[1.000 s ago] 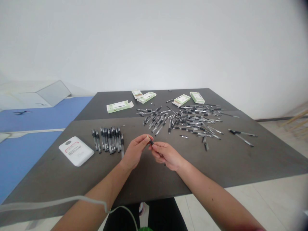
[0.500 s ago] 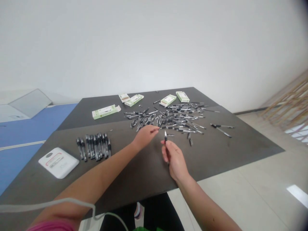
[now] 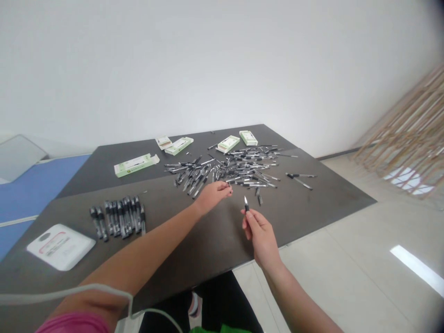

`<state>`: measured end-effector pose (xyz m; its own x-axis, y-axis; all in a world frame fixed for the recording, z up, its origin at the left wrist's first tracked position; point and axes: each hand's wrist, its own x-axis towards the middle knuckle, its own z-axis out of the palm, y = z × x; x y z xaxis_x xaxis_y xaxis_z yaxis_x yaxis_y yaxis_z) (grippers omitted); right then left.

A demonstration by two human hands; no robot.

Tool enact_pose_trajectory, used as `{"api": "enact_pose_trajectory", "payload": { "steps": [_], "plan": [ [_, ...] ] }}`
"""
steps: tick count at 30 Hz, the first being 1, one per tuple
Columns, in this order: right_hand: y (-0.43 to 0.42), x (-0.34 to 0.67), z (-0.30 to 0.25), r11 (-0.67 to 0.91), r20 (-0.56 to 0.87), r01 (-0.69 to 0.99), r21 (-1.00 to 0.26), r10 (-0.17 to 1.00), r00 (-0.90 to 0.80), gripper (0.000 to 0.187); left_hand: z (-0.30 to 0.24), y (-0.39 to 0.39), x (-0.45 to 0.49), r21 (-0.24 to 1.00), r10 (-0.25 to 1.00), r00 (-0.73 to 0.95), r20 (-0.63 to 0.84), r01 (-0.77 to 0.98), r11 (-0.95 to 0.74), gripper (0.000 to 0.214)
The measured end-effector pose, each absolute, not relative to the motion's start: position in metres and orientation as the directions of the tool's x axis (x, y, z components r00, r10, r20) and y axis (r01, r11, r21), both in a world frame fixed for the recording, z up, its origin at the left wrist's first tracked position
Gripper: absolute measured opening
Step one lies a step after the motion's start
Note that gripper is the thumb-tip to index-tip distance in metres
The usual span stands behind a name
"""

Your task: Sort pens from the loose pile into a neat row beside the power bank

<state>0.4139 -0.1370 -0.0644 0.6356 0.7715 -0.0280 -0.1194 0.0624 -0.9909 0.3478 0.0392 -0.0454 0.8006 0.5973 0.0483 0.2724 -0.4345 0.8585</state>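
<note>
My right hand point(image 3: 260, 236) is shut on a black pen point(image 3: 246, 204), which stands upright with its silver tip up and its lower part hidden in my fingers. My left hand point(image 3: 213, 194) reaches out over the dark tabletop point(image 3: 215, 243), its fingertips at the near edge of a loose pile of black pens point(image 3: 225, 173). Whether those fingers hold anything small, I cannot tell. Left of that arm lies a neat row of several pens point(image 3: 118, 217). Two more pens point(image 3: 300, 180) lie apart on the right.
Several white-and-green pen boxes point(image 3: 134, 165) stand at the table's far side. A white flat box point(image 3: 60, 246) lies at the left. A blue table point(image 3: 21, 194) adjoins on the left, a white cable point(image 3: 69, 291) crosses the lower left, and wooden slats point(image 3: 409, 134) lean at right.
My hands have moved apart since the earliest frame, when both met at the pen. The right hand now holds the pen alone, and the view has swung so the table sits further left.
</note>
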Motion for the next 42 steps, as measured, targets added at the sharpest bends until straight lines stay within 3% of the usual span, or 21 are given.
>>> {"api": "enact_pose_trajectory", "payload": {
  "steps": [1,3,5,7,11,17,23,27,30,36,39,42],
  "plan": [
    [-0.137,0.411,-0.064,0.027,-0.011,-0.052,-0.998,0.783,0.622,0.028,-0.041,0.031,0.338,0.967,0.626,0.779,-0.032,0.183,-0.179,0.029],
    [-0.136,0.404,-0.064,-0.025,0.033,0.090,-0.996,0.810,0.586,0.029,-0.034,0.013,0.319,0.982,0.630,0.765,-0.136,0.020,0.188,0.027],
    [-0.134,0.397,-0.062,-0.037,0.084,0.205,-0.978,0.832,0.549,0.029,-0.031,-0.002,0.302,0.935,0.635,0.754,-0.167,-0.083,0.345,0.025],
    [-0.133,0.389,-0.059,-0.029,0.121,0.273,-0.962,0.846,0.520,0.029,-0.030,-0.013,0.289,0.913,0.651,0.737,-0.179,-0.122,0.390,0.025],
    [-0.132,0.381,-0.053,-0.036,0.152,0.342,-0.939,0.849,0.506,0.028,-0.031,-0.020,0.275,0.928,0.704,0.681,-0.199,-0.100,0.359,0.026],
    [-0.137,0.376,-0.050,-0.043,0.225,0.458,-0.888,0.828,0.513,0.024,-0.029,-0.019,0.268,0.971,0.813,0.574,-0.104,-0.119,0.208,0.026],
    [-0.135,0.369,-0.050,-0.058,0.226,0.497,-0.866,0.841,0.492,0.026,-0.026,-0.027,0.263,0.994,0.784,0.619,-0.056,-0.039,0.101,0.027],
    [-0.130,0.364,-0.047,-0.015,0.232,0.437,-0.899,0.831,0.505,0.023,-0.025,-0.031,0.259,0.994,0.761,0.649,0.015,0.073,-0.081,0.025],
    [-0.126,0.360,-0.047,0.010,0.152,0.286,-0.958,0.865,0.478,0.028,-0.023,-0.027,0.253,0.985,0.739,0.673,0.039,0.100,-0.143,0.026],
    [-0.119,0.352,-0.052,0.050,0.022,-0.061,-0.997,0.921,0.389,0.032,-0.018,-0.019,0.242,0.995,0.671,0.740,-0.050,0.092,-0.028,0.032],
    [-0.114,0.348,-0.055,0.039,0.010,-0.074,-0.996,0.936,0.353,0.032,-0.022,-0.017,0.227,0.991,0.725,0.686,-0.063,0.126,-0.033,0.033],
    [-0.102,0.343,-0.060,-0.001,0.007,0.025,-1.000,0.949,0.316,0.029,-0.029,-0.012,0.199,0.991,0.866,0.498,-0.052,0.132,-0.016,0.038]
  ]
}}
